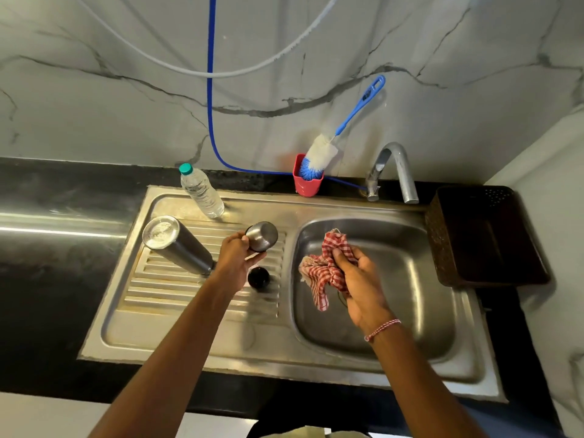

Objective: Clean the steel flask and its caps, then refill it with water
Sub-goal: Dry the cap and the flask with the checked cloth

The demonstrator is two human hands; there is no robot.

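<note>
Two grips: left hand pinches the steel cap at fingertips, right hand clutches checked cloth.

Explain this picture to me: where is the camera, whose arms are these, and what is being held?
No machine here: a person works with bare hands, and the one picture comes from a camera worn on their head, looking down. The left hand holds a steel cap over the sink's draining board. The right hand grips a red checked cloth over the basin. On the draining board stand the steel flask, a small dark cap and a plastic water bottle. Behind, a bottle brush sits in a red cup near the tap; a dark basket lies to the right.
</note>
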